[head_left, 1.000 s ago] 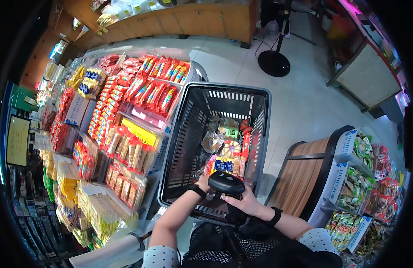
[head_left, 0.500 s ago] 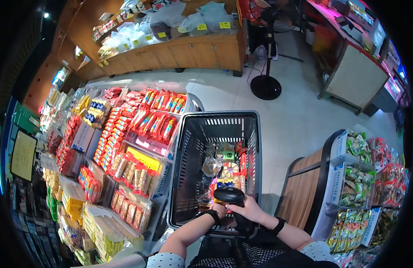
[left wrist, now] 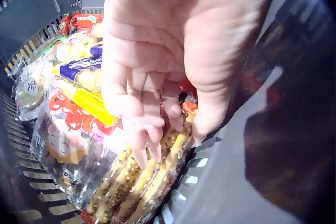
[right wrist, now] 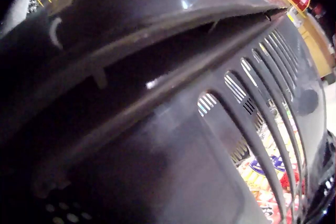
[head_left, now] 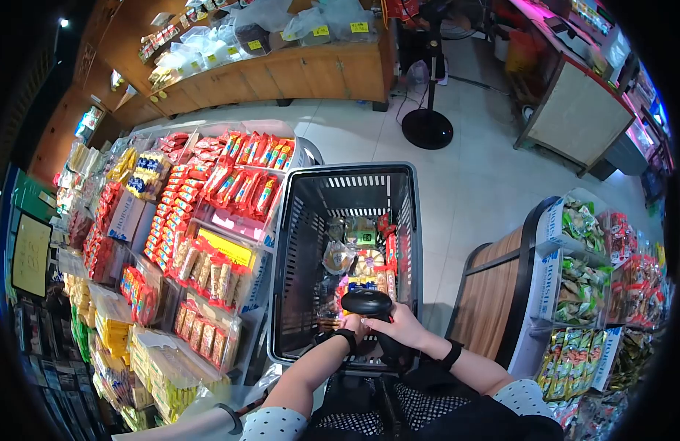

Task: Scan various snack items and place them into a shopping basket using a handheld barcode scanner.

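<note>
In the head view my right hand (head_left: 405,327) grips a black rounded handle (head_left: 366,301) at the near end of a black shopping basket (head_left: 278,242); most of its fingers are hidden. Just left of the handle, my left hand (head_left: 352,325) reaches down into the basket. Seen in the left wrist view, that hand's loosely bent fingers (left wrist: 149,129) hang over a clear packet of seeded snack sticks (left wrist: 139,190), overlapping it. Beside them lie a packet with a yellow and blue label (left wrist: 81,71) and a clear bag printed with red fruit (left wrist: 68,129).
Left of the basket stands a tiered snack display (head_left: 208,213) with red packets. On the right is a wood-sided shelf (head_left: 491,294) stocked with green and red bags. A round black stand base (head_left: 427,130) sits on the tiled floor (head_left: 472,184) ahead, between a wooden counter (head_left: 274,84) and a pale desk (head_left: 586,110).
My left hand has drawn back toward the handle and my right hand. The head view has shifted, showing more of the rear counter than one second ago. My right hand still holds the handle.
</note>
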`<action>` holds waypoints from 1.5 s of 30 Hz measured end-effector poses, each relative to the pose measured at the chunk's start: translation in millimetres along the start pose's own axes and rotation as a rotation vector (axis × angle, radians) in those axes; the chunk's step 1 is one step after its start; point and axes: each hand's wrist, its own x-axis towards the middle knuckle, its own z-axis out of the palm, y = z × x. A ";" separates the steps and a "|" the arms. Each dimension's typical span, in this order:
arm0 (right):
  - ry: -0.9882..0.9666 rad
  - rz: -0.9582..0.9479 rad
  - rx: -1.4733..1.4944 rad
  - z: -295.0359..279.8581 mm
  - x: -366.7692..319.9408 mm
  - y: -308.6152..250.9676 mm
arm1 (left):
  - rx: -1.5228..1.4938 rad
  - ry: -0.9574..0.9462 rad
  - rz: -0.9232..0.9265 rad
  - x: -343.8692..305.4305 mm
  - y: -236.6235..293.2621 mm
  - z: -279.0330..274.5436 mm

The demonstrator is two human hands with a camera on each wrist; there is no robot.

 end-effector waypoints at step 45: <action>0.014 0.057 0.107 12.6 1.5 1.0 | 0.804 0.525 0.084 -7.0 148.3 -28.8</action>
